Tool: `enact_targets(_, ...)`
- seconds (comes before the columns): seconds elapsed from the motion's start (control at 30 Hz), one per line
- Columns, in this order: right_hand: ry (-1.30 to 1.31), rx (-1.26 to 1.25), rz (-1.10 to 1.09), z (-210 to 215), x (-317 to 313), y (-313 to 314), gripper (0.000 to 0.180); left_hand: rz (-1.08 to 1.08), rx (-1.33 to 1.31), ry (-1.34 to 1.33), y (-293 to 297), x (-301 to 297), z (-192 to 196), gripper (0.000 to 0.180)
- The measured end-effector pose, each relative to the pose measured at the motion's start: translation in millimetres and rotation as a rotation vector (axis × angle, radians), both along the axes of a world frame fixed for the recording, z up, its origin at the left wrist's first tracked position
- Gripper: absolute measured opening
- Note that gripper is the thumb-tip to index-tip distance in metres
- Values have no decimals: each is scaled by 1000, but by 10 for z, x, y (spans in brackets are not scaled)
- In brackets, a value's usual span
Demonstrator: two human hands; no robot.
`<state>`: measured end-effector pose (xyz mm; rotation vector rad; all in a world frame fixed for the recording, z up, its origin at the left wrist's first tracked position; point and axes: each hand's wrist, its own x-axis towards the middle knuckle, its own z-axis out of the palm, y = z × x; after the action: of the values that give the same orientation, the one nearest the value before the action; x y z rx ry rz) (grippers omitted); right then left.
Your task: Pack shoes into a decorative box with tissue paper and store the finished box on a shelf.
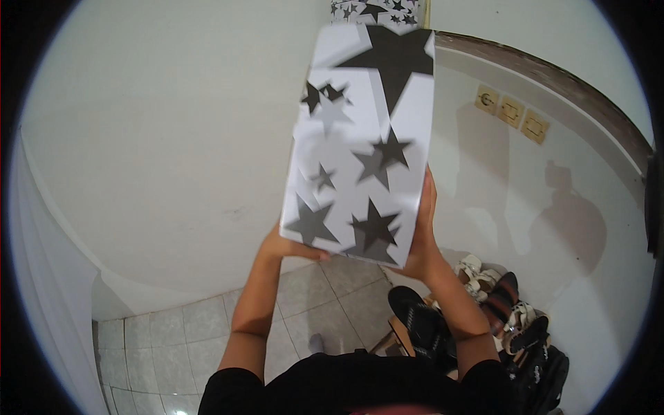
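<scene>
A tall white box patterned with black and grey stars is held up in front of me between both hands. My left hand grips its lower left corner, the thumb lying along the bottom edge. Around the lower right side wraps my right hand, its fingers reaching up that edge. The box hides most of the fingers of both hands. Just beyond its top, another star-patterned item shows partly at the upper edge of the view.
On the right wall are several cream switch and socket plates below a brown-edged ledge. Several sandals and shoes stand on a rack at lower right. A white curtain hangs at left above grey floor tiles.
</scene>
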<state>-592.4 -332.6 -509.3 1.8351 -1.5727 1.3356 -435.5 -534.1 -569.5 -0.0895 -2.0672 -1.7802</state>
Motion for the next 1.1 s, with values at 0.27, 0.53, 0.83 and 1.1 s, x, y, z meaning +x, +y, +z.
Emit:
enact_targets(0.27,172,-192,-93,-100,-532,-991,119,297,82,154,-760,-728,119,66)
enact_targets(0.53,233,-221,129,1647,-1212,-2373,95,-89,71,858,-2382,-1981,1712,69)
enact_targets(0.83,266,-253,-309,2640,-2132,-3008,99,-43,76,799,-3094,-3102,2736,50)
enact_targets(1.1,361,-211,-233,3066,-2643,-3378,80,43,-62,683,-3366,-3590,3040,78)
